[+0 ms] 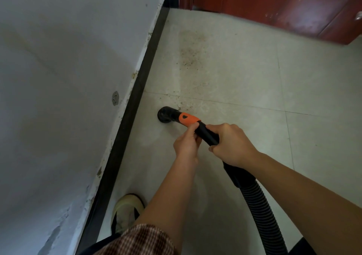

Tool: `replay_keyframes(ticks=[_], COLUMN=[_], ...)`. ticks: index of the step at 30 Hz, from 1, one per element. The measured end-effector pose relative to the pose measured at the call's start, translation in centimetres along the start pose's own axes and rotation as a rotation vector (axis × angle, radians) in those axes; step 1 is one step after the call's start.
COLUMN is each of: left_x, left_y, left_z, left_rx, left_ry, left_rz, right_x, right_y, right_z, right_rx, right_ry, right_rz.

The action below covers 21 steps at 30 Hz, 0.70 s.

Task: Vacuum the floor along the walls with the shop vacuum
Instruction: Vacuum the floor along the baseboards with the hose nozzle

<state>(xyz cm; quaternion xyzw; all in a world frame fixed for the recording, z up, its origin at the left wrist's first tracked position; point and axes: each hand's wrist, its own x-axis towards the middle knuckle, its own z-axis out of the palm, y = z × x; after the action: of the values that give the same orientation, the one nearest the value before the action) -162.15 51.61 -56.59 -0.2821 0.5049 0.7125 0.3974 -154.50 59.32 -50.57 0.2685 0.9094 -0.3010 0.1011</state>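
A black vacuum wand with an orange collar (188,119) ends in a round black nozzle (166,114) that points down at the pale tiled floor (244,74), a short way right of the dark baseboard (137,90). My left hand (187,143) pinches the wand just behind the orange collar. My right hand (230,144) grips the black tube a little further back. From under my right hand a ribbed black hose (262,211) runs down toward the lower right. A patch of brown dust and grit (189,53) lies on the tile ahead of the nozzle.
A white scuffed wall (68,78) fills the left side above the baseboard. A dark red wooden door (284,5) closes off the far end. My shoe (127,209) stands by the baseboard at the bottom. Tile joints cross the floor to the right.
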Motion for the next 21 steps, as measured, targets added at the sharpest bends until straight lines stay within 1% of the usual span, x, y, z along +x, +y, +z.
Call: replay_keyframes(ticks=[9,21], left_x=[-0.6,-1.2], left_y=[-2.3,-3.5], left_z=[1.9,5.1], left_rx=[0.022,0.085], left_ry=[-0.007,-0.093], left_rz=[-0.048,-0.118], right_x=[-1.4,-2.2], right_y=[2.5,4.7], right_z=[-1.2,-2.9], right_rx=[0.005,0.014], right_ry=[0.029,0.076], right_rz=[0.054,0.164])
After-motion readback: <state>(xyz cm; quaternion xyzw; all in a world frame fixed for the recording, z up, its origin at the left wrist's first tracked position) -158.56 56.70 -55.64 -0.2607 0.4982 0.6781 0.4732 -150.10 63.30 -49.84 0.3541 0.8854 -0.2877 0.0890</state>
